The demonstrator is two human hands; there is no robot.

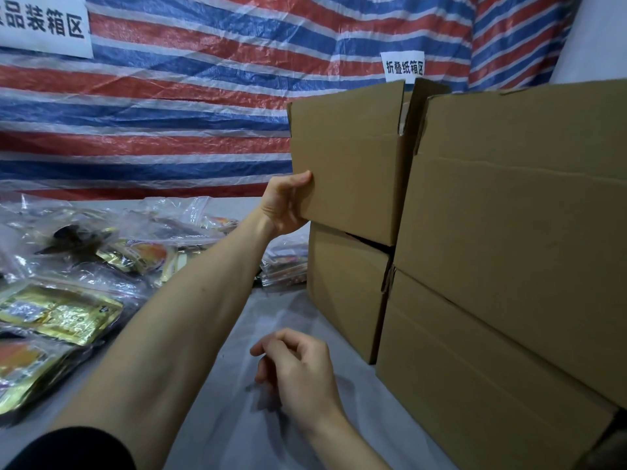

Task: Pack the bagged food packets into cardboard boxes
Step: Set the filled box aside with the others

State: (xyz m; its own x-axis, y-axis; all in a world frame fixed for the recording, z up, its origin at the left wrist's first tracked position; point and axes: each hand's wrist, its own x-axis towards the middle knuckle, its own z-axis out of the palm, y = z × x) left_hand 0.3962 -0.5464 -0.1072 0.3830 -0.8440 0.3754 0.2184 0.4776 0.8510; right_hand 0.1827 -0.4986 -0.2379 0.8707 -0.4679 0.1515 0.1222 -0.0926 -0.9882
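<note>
My left hand (286,203) grips the near left corner of the upper far cardboard box (349,164), which rests on another box (346,290). That upper box has its top flaps standing up. My right hand (298,371) hovers low over the table with fingers loosely curled and nothing in it. Bagged food packets (78,266) in clear zip bags lie heaped at the left, gold and orange wrappers inside. More packets (285,266) sit behind my left forearm beside the lower box.
Two larger stacked boxes (515,266) fill the right foreground. The table (237,418) has a pale grey cover. A red, white and blue striped tarp (203,96) hangs behind with two white signs (403,66).
</note>
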